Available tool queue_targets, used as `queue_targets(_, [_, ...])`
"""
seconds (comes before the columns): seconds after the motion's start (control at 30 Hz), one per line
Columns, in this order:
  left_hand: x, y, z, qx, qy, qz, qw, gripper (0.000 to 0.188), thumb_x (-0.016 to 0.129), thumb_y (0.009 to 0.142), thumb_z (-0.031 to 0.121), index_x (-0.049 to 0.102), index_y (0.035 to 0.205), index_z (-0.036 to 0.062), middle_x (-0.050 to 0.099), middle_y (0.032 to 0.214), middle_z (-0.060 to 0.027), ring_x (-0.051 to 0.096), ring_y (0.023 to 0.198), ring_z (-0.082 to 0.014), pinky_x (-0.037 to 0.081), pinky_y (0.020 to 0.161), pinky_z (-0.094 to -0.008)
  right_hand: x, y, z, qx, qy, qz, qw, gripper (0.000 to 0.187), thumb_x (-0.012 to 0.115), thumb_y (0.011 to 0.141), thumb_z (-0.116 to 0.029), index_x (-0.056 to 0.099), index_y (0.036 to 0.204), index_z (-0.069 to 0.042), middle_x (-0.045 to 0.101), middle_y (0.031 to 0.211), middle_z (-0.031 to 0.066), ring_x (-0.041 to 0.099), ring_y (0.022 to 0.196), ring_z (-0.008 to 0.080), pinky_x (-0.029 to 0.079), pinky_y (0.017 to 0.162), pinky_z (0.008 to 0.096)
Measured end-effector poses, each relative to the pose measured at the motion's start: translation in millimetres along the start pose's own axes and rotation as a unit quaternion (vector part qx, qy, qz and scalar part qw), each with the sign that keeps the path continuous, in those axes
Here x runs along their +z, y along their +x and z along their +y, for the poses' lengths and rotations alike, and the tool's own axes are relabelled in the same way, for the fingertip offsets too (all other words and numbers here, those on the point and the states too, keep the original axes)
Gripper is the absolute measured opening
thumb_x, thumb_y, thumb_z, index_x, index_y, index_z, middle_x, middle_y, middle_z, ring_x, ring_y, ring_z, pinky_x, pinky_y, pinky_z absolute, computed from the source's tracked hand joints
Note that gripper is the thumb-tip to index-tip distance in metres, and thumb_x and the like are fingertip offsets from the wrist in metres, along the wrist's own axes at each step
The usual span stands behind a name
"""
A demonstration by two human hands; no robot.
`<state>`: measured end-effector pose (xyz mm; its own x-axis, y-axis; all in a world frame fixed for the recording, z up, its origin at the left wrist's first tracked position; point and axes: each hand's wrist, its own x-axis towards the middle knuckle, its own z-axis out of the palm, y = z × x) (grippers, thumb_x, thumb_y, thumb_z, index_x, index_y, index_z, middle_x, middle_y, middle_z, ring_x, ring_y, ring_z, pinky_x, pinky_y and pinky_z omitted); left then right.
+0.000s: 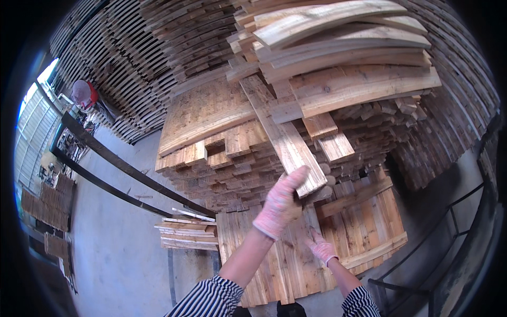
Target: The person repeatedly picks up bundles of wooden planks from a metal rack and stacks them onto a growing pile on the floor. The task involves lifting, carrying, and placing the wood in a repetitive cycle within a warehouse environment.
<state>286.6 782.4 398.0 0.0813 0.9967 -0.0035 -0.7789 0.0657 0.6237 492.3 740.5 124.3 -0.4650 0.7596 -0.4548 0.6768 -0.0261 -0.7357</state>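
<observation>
My left hand (282, 206), in a pink knitted glove, grips the near end of a wooden plank (296, 150). Its thumb lies on top, and greyish fingertips show past the plank's right edge. The plank slants away and to the left, its far part lying on the stack. Lower and to the right, my right hand (323, 248) wears a similar glove. Its fingers stretch out over a bed of side-by-side boards (264, 259), with nothing seen in them; whether they touch the wood I cannot tell.
A tall stack of boards (232, 182) stands ahead, with curved planks (364, 87) piled on its right. Dark rails (116, 153) run along the left. Shorter planks (187, 232) lie left of the board bed. A metal frame (406, 288) stands at right. More stacked timber rises behind.
</observation>
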Motion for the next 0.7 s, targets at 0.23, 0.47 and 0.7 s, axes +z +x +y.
queue_targets(0.23, [-12.3,-39.8,6.7,0.027,-0.026,0.056,0.998,0.068,0.052,0.104,0.049,0.044,0.146,-0.0038,0.058,0.139,-0.0227,0.063,0.121,-0.0373,0.054,0.104,-0.0482,-14.0,33.1,-66.1,-0.343,-0.075,0.101,0.931,0.045,0.055,0.101,-0.029,0.052,0.139,-0.005,0.054,0.136,0.0193,0.054,0.124,0.0340,0.044,0.105,0.0427])
queue_targets(0.47, [-85.8,-129.4,-77.5,0.000,-0.028,0.180,0.983,0.063,0.060,0.102,0.047,0.046,0.146,0.0048,0.062,0.132,-0.0167,0.065,0.116,-0.0289,0.055,0.097,-0.0432,24.8,71.1,-4.3,-0.116,0.418,-0.126,0.892,0.050,0.045,0.108,-0.035,0.046,0.149,-0.006,0.057,0.142,0.0151,0.062,0.118,0.0298,0.056,0.092,0.0388])
queue_targets(0.7, [-292.7,-353.0,-81.7,0.055,0.084,0.628,0.772,0.055,0.071,0.097,0.039,0.054,0.138,0.0064,0.068,0.108,-0.0103,0.068,0.088,-0.0216,0.057,0.079,-0.0373,154.8,-31.7,-90.4,0.102,0.290,-0.282,0.909,0.068,0.065,0.101,-0.037,0.039,0.156,-0.007,0.060,0.135,0.0066,0.062,0.111,0.0153,0.052,0.095,0.0320])
